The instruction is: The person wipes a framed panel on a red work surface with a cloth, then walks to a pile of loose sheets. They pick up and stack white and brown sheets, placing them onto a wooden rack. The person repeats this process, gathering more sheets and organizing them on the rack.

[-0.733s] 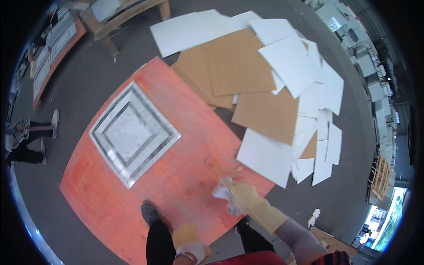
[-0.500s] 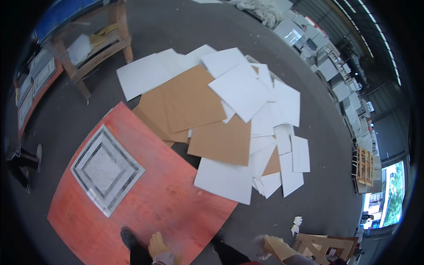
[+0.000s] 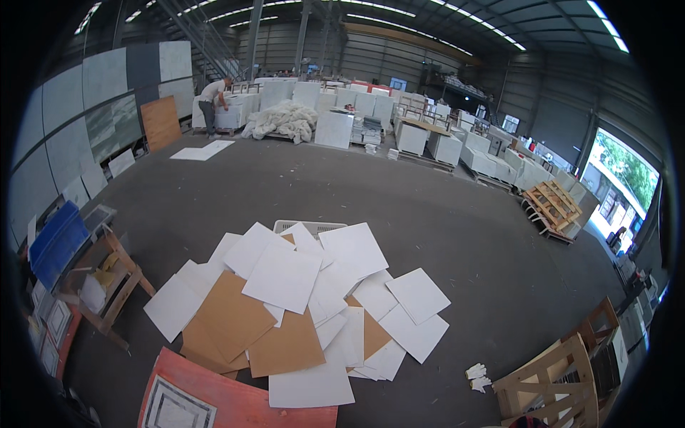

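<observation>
Neither of my hands shows at this moment. The red board (image 3: 246,405) lies at the lower edge, cut off by the picture's rim. On it rests a framed square stone tile (image 3: 177,406) with grey and white marble bands. Just beyond the board, white sheets (image 3: 282,277) and brown sheets (image 3: 239,314) are spread on the floor in a loose, overlapping pile. One white sheet (image 3: 311,386) overlaps the board's far edge. Behind the pile, the rim of a pale plastic crate (image 3: 330,227) pokes out.
A wooden stand (image 3: 110,285) with a blue tray (image 3: 58,242) is at the left. White gloves (image 3: 477,376) lie on the floor near a wooden crate (image 3: 553,385) at the right. Far back, a person (image 3: 212,107) stands by stacked slabs. A pallet (image 3: 553,207) leans at the right.
The view has lifted and swung from the board to the wide hall. Both gloved hands and my legs have left the picture; the board and pile now sit lower.
</observation>
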`<state>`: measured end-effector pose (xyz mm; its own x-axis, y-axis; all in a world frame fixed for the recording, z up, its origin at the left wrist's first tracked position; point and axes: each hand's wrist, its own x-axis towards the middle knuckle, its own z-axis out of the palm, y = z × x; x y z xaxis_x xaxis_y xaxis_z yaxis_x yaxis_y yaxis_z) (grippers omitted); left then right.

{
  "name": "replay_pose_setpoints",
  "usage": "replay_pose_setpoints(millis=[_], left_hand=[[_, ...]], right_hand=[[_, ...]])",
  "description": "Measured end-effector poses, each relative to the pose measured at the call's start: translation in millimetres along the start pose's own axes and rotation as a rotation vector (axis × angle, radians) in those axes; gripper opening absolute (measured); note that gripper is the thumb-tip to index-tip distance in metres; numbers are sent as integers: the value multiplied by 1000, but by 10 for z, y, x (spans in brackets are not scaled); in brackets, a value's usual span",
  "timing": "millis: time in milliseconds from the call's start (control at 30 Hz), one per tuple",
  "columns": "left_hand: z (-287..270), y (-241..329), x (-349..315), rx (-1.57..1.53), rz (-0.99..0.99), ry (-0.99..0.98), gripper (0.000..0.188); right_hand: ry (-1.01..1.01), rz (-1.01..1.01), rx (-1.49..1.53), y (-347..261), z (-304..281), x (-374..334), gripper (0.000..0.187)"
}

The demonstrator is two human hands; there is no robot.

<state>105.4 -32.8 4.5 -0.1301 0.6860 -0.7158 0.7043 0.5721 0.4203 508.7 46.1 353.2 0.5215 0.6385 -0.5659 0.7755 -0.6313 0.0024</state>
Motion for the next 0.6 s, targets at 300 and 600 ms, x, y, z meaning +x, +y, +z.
replay_pose_setpoints(millis=[300, 600], left_hand=[[-371, 965, -297, -196, 322, -66, 49], [-132, 323, 257, 496, 477, 97, 38]], right_hand=[[31, 193, 206, 1172, 4, -563, 35], [66, 375, 325, 2246, 839, -1507, 34]])
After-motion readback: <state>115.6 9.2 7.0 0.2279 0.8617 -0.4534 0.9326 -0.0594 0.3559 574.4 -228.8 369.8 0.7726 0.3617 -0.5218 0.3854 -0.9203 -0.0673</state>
